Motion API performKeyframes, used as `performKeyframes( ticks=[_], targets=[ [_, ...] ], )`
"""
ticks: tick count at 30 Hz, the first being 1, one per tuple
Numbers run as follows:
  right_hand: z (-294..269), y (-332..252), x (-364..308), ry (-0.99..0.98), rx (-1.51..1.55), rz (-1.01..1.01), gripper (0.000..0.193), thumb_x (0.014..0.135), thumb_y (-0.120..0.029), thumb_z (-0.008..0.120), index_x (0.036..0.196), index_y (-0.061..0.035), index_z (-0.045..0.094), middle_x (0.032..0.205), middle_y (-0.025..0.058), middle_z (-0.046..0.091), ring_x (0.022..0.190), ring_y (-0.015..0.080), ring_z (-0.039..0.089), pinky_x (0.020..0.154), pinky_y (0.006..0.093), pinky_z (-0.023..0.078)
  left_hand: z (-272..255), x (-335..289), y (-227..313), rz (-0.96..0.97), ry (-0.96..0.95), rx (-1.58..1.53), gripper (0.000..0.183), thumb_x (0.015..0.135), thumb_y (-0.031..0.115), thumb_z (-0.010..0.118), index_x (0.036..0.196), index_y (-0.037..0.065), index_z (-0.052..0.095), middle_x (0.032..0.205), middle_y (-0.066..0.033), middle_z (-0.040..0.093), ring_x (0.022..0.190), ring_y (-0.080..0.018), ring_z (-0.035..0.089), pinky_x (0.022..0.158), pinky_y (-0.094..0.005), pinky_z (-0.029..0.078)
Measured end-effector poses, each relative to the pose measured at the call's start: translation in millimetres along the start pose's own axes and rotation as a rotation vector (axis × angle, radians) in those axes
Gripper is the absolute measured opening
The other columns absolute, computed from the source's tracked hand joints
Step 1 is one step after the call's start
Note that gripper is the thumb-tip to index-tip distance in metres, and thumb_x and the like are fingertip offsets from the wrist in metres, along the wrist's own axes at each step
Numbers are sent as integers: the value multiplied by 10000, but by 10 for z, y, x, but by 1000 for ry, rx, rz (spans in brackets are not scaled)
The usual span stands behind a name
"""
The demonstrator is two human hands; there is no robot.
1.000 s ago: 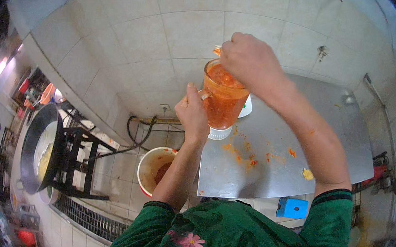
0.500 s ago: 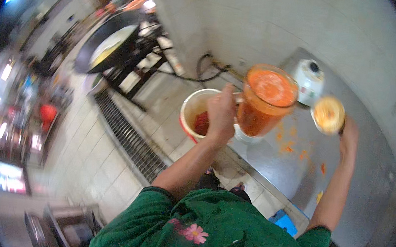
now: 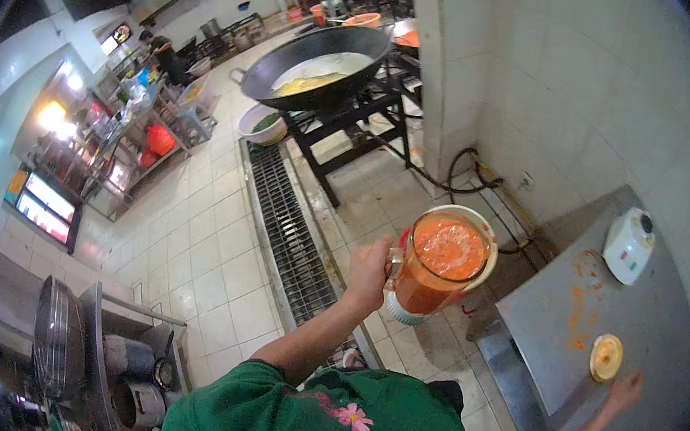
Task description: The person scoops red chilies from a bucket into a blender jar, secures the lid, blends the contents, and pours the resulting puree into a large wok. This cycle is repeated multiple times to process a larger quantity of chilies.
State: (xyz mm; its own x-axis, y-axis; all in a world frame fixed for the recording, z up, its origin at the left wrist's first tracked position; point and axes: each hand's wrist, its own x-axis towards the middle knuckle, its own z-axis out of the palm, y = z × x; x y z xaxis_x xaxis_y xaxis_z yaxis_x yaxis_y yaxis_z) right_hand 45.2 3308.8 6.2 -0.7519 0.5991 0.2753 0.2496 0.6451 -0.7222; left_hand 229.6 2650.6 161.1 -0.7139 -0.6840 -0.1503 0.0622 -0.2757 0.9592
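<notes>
Your left hand (image 3: 368, 271) is closed round the handle of the blender jug (image 3: 439, 264), lidless, nearly full of orange-red puree, held in the air over the tiled floor (image 3: 229, 262) beside the steel counter (image 3: 644, 352). Your right hand (image 3: 623, 390), fingers spread and empty, rests near the yellow lid (image 3: 605, 357). One tilt or jolt likely slops puree onto the floor; a smeared handle could slip.

left hand (image 3: 368, 273) gripping blender jug (image 3: 440, 265), lid (image 3: 605, 357)
</notes>
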Motion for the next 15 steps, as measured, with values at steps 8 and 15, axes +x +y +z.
performKeyframes(
  ticks=[8, 15],
  targets=[
    [799, -1860, -1568, -166, 303, -73, 497, 1027, -278, 504, 1460, -36, 484, 1519, 172, 464, 1390, 327, 455, 1091, 427, 432, -1840, 400, 193, 30, 221, -26, 455, 1022, 311, 554, 655, 55, 639, 568, 23, 540, 463, -61, 437, 427, -260, 319],
    [1184, -2366, -1558, -223, 130, -366, 484, 1036, -277, 494, 1467, -58, 476, 1519, 166, 451, 1370, 315, 461, 1073, 440, 434, -2507, 1300, 327, 168, 278, 148, 383, 988, 243, 542, 653, 58, 533, 585, -5, 488, 520, -80, 454, 464, -295, 358]
  ],
)
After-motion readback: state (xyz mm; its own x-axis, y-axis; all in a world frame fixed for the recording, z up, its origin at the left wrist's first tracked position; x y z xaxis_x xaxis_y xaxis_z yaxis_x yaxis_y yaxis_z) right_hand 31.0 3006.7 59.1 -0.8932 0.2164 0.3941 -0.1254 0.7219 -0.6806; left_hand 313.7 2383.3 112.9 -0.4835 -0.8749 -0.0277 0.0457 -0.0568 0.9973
